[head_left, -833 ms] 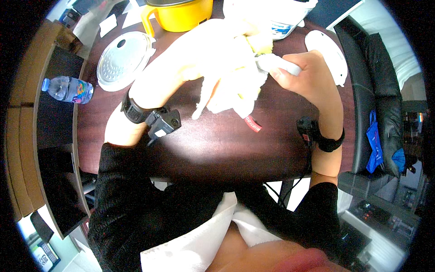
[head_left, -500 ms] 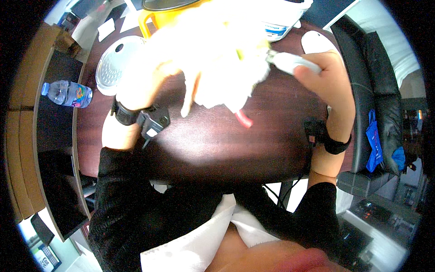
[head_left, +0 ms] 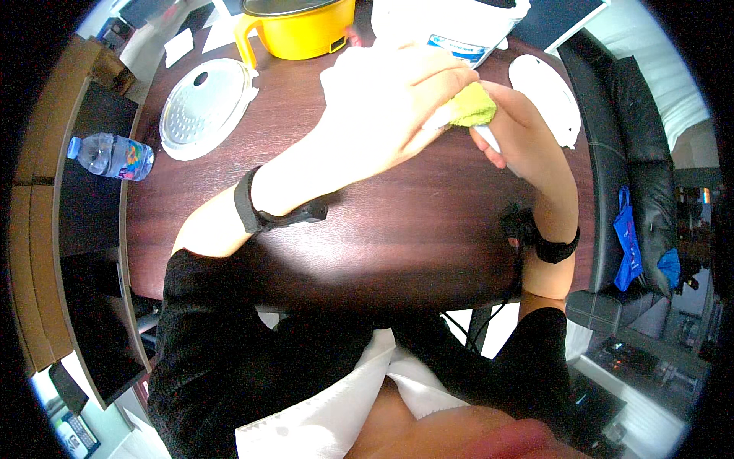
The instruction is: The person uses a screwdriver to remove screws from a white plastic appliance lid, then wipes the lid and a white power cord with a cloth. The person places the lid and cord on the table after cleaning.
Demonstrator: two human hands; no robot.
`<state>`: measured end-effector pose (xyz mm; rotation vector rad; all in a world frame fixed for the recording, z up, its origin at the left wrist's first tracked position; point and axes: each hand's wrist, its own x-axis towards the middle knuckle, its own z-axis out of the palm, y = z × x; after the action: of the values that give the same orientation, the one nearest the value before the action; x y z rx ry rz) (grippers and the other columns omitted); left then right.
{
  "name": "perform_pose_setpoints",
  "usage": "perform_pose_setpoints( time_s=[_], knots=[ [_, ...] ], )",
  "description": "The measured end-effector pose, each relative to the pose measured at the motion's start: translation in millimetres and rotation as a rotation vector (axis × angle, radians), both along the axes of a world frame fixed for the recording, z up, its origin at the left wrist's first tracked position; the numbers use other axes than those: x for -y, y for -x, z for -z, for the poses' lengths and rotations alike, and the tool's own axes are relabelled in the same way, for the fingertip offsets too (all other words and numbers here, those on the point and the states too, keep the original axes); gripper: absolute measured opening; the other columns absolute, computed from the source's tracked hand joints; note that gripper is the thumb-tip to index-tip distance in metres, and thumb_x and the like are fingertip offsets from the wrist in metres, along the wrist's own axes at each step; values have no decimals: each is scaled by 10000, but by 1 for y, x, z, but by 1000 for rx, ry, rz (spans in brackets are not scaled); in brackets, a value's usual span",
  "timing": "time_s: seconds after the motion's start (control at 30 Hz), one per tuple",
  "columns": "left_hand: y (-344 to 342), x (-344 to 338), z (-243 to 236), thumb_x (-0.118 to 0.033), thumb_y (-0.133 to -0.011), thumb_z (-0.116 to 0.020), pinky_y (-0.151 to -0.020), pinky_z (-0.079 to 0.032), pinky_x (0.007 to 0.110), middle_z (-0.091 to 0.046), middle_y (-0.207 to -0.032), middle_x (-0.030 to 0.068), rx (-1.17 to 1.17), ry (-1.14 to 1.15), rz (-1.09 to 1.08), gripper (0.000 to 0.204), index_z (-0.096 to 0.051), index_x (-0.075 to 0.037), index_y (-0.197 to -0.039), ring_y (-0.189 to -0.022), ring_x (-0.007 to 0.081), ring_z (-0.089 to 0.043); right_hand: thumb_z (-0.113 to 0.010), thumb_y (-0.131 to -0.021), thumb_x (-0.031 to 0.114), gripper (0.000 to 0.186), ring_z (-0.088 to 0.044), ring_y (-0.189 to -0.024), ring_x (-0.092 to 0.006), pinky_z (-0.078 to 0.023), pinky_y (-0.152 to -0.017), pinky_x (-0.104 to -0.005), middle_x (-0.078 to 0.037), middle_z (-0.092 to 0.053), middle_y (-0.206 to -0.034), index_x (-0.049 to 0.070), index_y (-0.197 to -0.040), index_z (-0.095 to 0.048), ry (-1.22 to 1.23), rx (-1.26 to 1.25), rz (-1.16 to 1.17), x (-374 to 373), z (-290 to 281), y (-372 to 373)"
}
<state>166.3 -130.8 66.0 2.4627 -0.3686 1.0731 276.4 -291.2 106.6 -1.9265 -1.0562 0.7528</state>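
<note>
My left hand, partly washed out by glare, reaches across to the right. Its fingers are closed on a fuzzy yellow-green cloth, and something white shows beside the cloth. Close against it, my right hand is closed round a white-handled tool. Only part of the handle shows; the tool's far end is hidden behind the cloth and my left fingers. The two hands meet above the table's far middle.
On the dark wood table stand a yellow pot and a white tub. A perforated white lid lies left, a white oval piece right. A water bottle is beyond the left edge; a black sofa stands right.
My left hand has swung right to the tool in my right hand. The large, glaring white bundle with a red end no longer hangs over the table's middle. The yellow-green cloth now shows plainly.
</note>
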Motion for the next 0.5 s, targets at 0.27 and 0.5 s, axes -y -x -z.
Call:
perform_pose_setpoints(
  time_s=[0.27,0.5],
  knots=[
    [-9,-38,2,-228,-855,-547,-711,-504,341,-642,-912,128,-242,75,-147,302,-600,-53,-1094,-786,257,-634,-431,-961,323,368,-438,-480,-59,-338,-444,-224,32,-465,-546,41,-755,-550,4,88,-4,11,-20,2],
    [0,-39,-33,-85,-904,-479,-694,-491,261,-630,-869,86,-29,505,-158,196,-586,16,-1033,-792,145,-611,-454,-950,305,344,-456,-469,-78,-370,-445,-250,15,-482,-554,19,-789,-558,-38,251,33,14,-13,-6]
  ],
)
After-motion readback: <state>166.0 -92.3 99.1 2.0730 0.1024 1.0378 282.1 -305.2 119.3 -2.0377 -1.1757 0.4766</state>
